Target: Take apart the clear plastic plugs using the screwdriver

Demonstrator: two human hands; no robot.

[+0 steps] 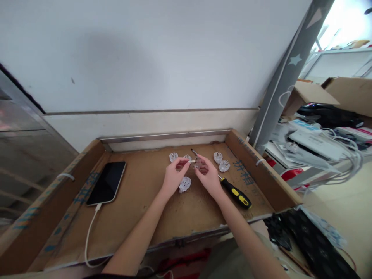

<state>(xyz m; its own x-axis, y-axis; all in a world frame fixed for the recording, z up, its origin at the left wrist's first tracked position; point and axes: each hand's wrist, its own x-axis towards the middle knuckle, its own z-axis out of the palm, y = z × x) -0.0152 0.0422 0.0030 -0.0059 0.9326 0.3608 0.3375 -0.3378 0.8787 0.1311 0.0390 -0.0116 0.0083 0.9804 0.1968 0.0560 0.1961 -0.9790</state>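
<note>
Nearest, the white cable (90, 232) curves toward the left forearm, where its far end is lost from sight. At 4 o'clock from the hands lies a screwdriver (236, 193) with a black-and-yellow handle; the right hand covers part of its shaft. Blue Chinese characters mark the cardboard tray (139, 193) at both sides, too soft to read surely. At 7 o'clock, just beside the left hand, sits a clear round plug part (185, 184).

The left hand (175, 174) pinches a small pale piece (192, 161) between thumb and fingertips. The right hand (208, 175) has its thumb and fingers closed on a clear piece (198, 164), mostly hidden and blurred.

The phone (107, 183), screen dark, is at 9 o'clock, plugged into the cable. Two clear plugs (224, 166) lie toward 3 o'clock and another (173, 156) at 10 o'clock; one more (186, 157) shows partly behind the left fingers. Beyond, at 2 o'clock, the open cardboard box (309, 93) stands among tangled cables.
</note>
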